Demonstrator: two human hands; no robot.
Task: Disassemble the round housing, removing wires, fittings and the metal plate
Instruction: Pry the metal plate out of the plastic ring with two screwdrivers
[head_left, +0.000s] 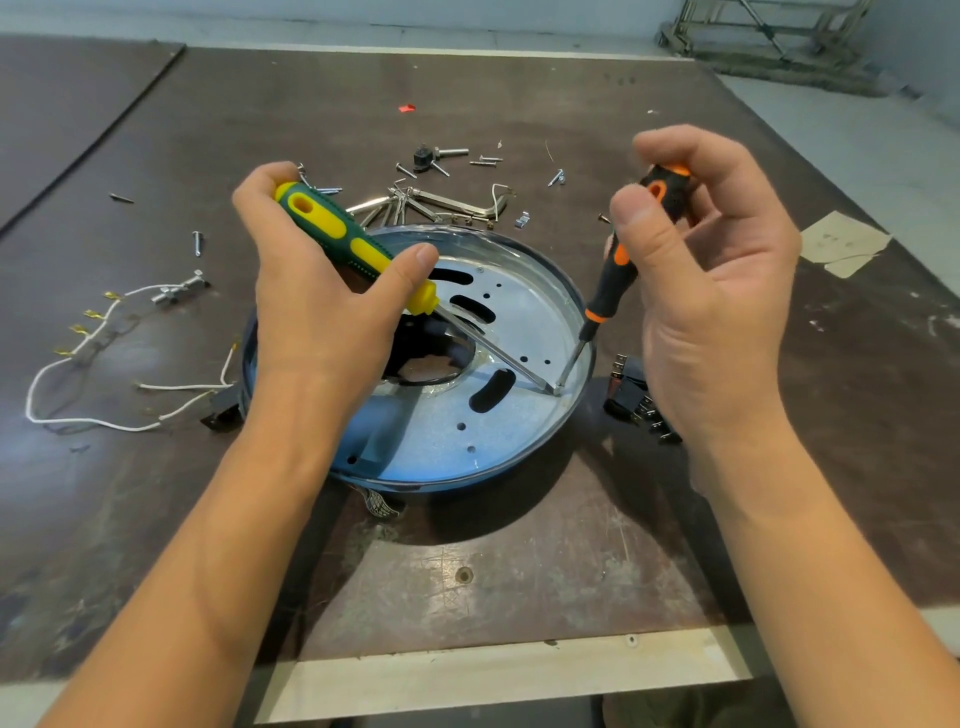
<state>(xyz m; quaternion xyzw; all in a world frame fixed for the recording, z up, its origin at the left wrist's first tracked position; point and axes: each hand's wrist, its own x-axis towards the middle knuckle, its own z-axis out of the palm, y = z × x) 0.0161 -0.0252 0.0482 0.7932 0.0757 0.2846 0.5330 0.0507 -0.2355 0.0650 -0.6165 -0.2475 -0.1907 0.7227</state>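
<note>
The round housing lies open side up at the middle of the table, with the slotted metal plate seated inside it. My left hand grips a green and yellow screwdriver whose blade slants down to the plate's right edge. My right hand grips a black and orange screwdriver, its tip meeting the other blade near the housing's right wall. Loose white wires with brass terminals lie to the left.
Screws, hex keys and small metal clips are scattered behind the housing. A black switch part sits right of it, another black part at its left. A paper scrap lies far right. The table's front edge is close.
</note>
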